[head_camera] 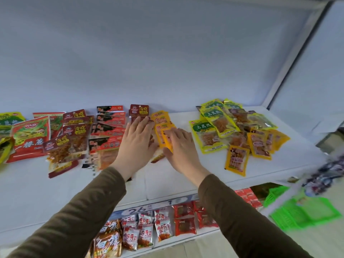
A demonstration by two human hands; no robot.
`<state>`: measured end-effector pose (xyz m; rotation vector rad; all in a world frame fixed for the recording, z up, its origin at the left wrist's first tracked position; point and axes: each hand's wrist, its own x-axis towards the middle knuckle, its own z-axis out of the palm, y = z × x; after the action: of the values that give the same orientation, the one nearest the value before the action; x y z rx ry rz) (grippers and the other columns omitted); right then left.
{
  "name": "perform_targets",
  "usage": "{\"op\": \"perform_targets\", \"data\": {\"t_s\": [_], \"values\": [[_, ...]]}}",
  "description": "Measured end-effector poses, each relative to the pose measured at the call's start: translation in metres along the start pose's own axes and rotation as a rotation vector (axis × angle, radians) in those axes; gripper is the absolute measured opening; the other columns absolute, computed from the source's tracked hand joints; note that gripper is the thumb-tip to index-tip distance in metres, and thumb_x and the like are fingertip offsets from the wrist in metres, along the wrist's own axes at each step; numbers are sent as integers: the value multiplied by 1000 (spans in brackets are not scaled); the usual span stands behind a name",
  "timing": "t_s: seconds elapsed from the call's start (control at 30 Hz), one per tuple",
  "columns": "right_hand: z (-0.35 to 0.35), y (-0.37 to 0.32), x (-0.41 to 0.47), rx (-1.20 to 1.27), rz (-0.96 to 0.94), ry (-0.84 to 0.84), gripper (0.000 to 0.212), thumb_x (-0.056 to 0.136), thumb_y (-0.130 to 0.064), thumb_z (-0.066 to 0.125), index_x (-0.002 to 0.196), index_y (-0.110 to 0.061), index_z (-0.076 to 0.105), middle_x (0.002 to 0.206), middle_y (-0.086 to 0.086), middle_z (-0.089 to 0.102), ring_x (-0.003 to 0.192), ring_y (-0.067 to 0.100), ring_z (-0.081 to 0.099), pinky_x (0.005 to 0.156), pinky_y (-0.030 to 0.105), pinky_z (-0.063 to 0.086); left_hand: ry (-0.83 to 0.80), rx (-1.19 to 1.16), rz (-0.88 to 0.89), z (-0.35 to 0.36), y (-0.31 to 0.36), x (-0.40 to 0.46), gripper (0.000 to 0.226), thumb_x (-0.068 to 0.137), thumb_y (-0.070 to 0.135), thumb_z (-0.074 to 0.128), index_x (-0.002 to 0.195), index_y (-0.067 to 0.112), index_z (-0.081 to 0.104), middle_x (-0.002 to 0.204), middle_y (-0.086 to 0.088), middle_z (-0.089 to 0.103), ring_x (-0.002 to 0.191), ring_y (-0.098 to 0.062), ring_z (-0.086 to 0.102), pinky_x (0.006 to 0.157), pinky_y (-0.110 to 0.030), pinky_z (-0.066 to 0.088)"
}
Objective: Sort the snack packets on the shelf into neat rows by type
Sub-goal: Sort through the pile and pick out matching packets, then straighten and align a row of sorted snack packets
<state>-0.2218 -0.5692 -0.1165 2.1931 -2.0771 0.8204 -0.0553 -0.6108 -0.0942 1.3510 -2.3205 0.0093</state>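
Snack packets lie on a white shelf. My left hand rests flat, fingers straight, on a row of dark red packets. Beside it, my right hand lies flat on a row of small orange packets. Left of my hands sit red-and-black packets in a row and more dark red packets. On the right, green-and-yellow packets and orange packets lie in a loose pile.
Large red packets and a green-yellow one sit at the far left. A lower shelf holds more snacks behind a price strip. Green plastic baskets stand at the lower right. The shelf's back wall is plain white.
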Motion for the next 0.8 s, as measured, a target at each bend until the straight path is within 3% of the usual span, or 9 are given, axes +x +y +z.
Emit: {"op": "perform_targets", "data": {"t_s": [0.17,0.37,0.57,0.8], "values": [[-39,84,-7,-84,-22,-99,55,97,-36,59,148,-20,44,157,5,38,147,30,27,121,53,20,-57,10,-36,39,74,26,68,94,41,63,154,20,38,164,-6,32,154,-29,20,126,-46,13],[-71,162,-8,-129,-72,-137,54,96,-37,61,145,-18,46,152,6,44,142,33,32,117,56,26,-133,-11,-78,71,148,49,77,95,45,62,159,21,27,169,-5,20,157,-27,10,126,-43,10],[-86,197,-3,-120,-126,-155,55,98,-41,58,146,-19,46,152,4,43,144,30,30,118,52,25,-149,-7,-103,86,176,66,77,96,47,61,160,22,26,168,-6,21,157,-27,10,127,-43,10],[-112,230,17,-87,-62,-197,56,101,-38,56,151,-19,41,157,3,40,145,31,30,120,47,26,-148,-45,-149,95,193,82,75,96,43,61,159,22,27,167,-7,23,156,-29,14,126,-45,14]]}}
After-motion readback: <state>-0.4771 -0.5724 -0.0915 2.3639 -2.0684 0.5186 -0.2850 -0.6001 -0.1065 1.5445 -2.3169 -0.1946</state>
